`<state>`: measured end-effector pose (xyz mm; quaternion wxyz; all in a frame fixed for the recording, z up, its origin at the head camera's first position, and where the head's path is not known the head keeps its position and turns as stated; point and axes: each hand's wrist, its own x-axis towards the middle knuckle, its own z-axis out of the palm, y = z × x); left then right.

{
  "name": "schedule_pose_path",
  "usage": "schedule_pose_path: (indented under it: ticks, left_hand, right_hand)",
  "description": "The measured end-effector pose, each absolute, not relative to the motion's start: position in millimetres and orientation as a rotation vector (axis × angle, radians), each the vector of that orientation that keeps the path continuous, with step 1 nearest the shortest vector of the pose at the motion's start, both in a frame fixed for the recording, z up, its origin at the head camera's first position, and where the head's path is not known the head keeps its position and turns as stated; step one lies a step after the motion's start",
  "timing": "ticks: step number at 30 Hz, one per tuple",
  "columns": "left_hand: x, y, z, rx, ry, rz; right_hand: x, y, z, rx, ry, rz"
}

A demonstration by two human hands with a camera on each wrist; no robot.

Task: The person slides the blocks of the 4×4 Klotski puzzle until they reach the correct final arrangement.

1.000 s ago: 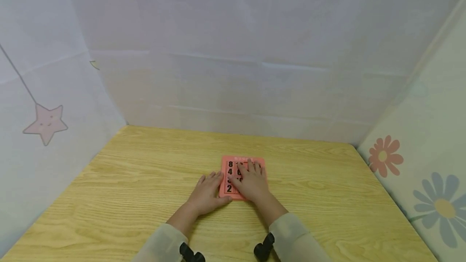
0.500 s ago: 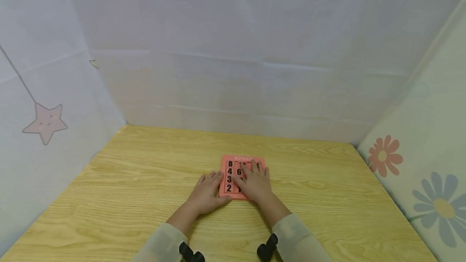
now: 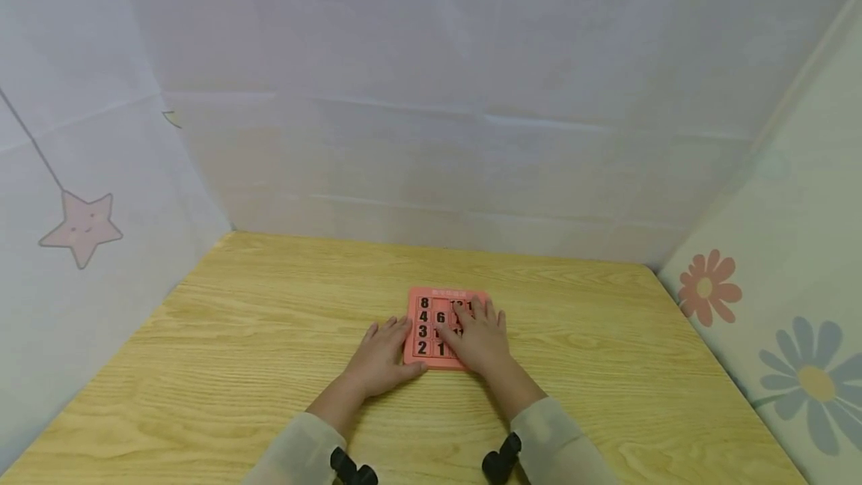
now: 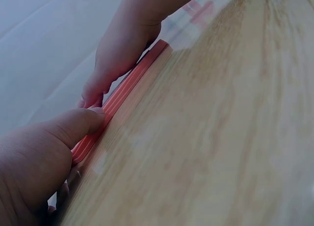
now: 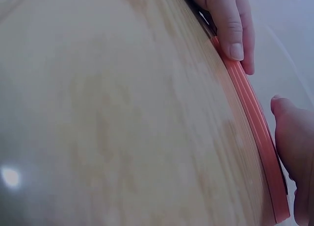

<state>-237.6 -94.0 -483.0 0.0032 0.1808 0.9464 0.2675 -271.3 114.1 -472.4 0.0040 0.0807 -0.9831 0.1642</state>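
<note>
A pink number slide puzzle with black numerals lies flat on the table. My left hand holds its near left corner, fingers along the left side and thumb at the front edge. In the left wrist view that thumb presses the puzzle's edge. Over the right part of the puzzle lies my right hand, fingers spread and fairly straight, index fingertip on a top-row tile. It covers several right-hand tiles. An empty slot shows in the top row, right of the 8 tile.
The wood-grain table extends around the puzzle on every side. Pale cloth walls enclose it at the back, left and right, printed with a star and flowers. Black wrist mounts sit at both sleeves.
My right hand has moved rightward across the puzzle, and a top-row tile has slid right from the second column, leaving an empty slot there. The left hand has stayed in place.
</note>
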Motion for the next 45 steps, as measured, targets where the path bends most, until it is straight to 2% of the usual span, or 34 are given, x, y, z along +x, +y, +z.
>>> schedule_pose_path:
  ticks: [13, 33, 45]
  left_hand:
    - [-237.9, -94.3, -482.1, 0.56, 2.965, 0.839]
    - [-239.5, -92.9, -485.8, 0.589, 2.964, 0.838]
    - [-240.0, -94.5, -485.9, 0.6, 2.963, 0.811]
  right_hand:
    - [-274.3, 109.8, -471.9, 0.259, -3.093, 0.493]
    - [-276.3, 73.3, -473.2, 0.361, -3.106, 0.455]
    - [-279.4, 79.4, -479.0, 0.351, -3.115, 0.43]
